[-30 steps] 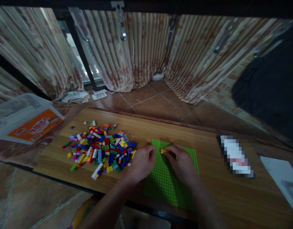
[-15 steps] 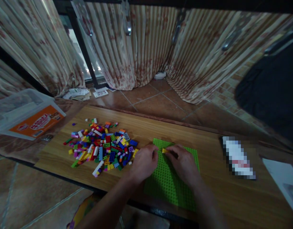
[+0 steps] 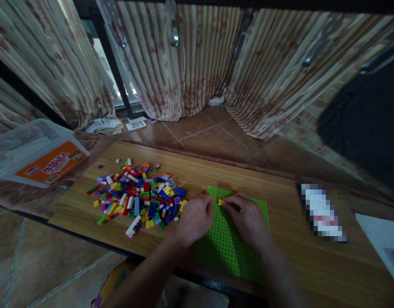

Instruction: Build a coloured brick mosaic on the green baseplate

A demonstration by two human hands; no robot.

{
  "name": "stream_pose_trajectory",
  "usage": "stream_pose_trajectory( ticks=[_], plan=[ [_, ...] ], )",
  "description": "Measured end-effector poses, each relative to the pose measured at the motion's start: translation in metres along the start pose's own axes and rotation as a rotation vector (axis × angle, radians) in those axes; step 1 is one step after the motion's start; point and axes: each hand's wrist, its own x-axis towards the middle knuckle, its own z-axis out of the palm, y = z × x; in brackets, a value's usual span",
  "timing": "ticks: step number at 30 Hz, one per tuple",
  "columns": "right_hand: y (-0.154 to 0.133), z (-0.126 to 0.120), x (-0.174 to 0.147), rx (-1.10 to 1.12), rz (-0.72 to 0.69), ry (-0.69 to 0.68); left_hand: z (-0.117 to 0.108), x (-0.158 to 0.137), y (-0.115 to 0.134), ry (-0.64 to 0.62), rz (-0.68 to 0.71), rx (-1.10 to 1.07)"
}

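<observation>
Nearest us, the green baseplate [image 3: 222, 244] lies flat on the wooden counter [image 3: 296, 256], with both hands at its far half. Left hand [image 3: 195, 219] curled by the plate's left edge, thumb and fingers close together; whether anything's tucked inside, I can't tell. Right hand [image 3: 248, 216] has it: a tiny yellow brick [image 3: 221, 202], pinched at the fingertips! It sits right between the two hands, near the left one's fingers, towards the plate's far edge. Touching the studs or just above? Too small to call. Looks like a placing step, and seating it would call for lined-up studs and a straight press down. Off to the left, the loose brick pile [image 3: 137, 206] sprawls across the counter; farther left, a clear box [image 3: 52, 164]; beyond everything, striped curtains [image 3: 197, 68].
</observation>
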Motion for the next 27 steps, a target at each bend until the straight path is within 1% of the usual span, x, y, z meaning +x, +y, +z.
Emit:
stream_pose_trajectory(
  ticks=[6, 10, 21, 27],
  plan=[
    [-0.001, -0.001, 0.002, -0.043, 0.022, -0.019, -0.001, -0.001, 0.0, 0.0, -0.002, 0.013],
    [0.0, -0.002, 0.0, -0.015, 0.024, -0.034, -0.002, -0.001, 0.002, -0.007, -0.008, 0.011],
    [0.008, -0.015, -0.016, 0.0, 0.036, -0.129, -0.004, -0.002, 0.006, -0.025, -0.012, 0.036],
    [0.003, -0.012, -0.016, -0.023, 0.036, -0.124, -0.002, -0.001, 0.006, -0.011, -0.032, 0.054]
  ],
)
